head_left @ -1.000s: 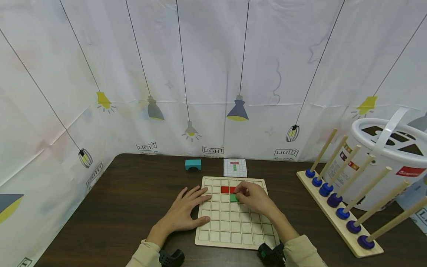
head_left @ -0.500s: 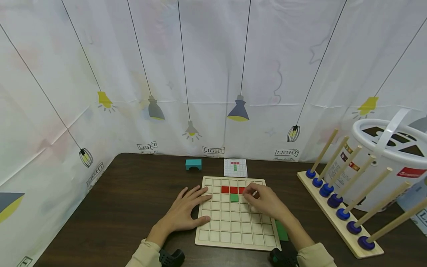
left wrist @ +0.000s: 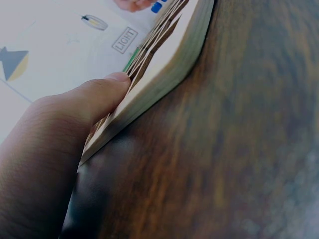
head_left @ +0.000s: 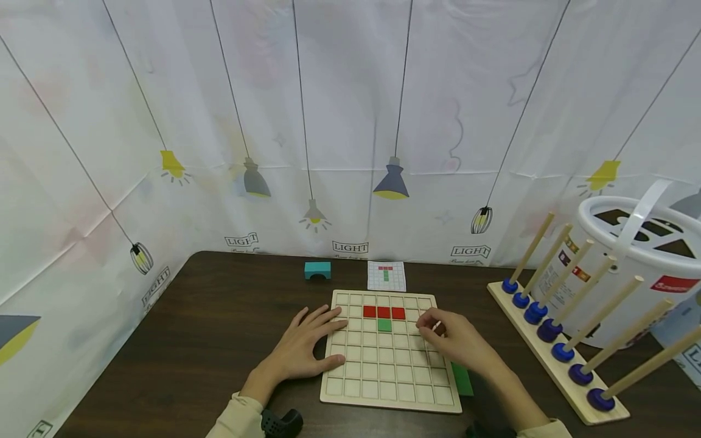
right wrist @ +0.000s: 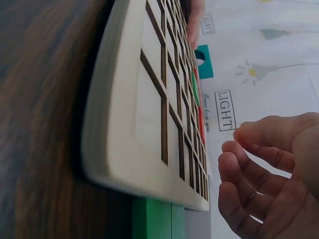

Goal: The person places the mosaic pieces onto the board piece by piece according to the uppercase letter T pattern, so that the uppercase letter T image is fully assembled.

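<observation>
A wooden grid board (head_left: pixel 391 406) lies on the dark table. Three red squares (head_left: pixel 384 312) sit side by side in one of its upper rows, with a green square (head_left: pixel 384 325) directly below the middle one. My left hand (head_left: pixel 306 345) rests on the board's left edge with fingers spread; in the left wrist view its thumb (left wrist: pixel 102 94) touches the rim. Over the right side of the board is my right hand (head_left: pixel 454 337). Its fingers bend loosely, and nothing shows between thumb and fingertips in the right wrist view.
Green pieces (head_left: pixel 462 379) lie against the board's right edge. Behind the board are a pattern card (head_left: pixel 386 276) and a teal arch block (head_left: pixel 317 270). At the right stand a peg rack (head_left: pixel 558 350) with blue rings and a white bucket (head_left: pixel 646 267).
My right hand has let go of the third red square and moved right, uncovering it and the green square. The green pieces by the edge have come into view. My left hand stays put.
</observation>
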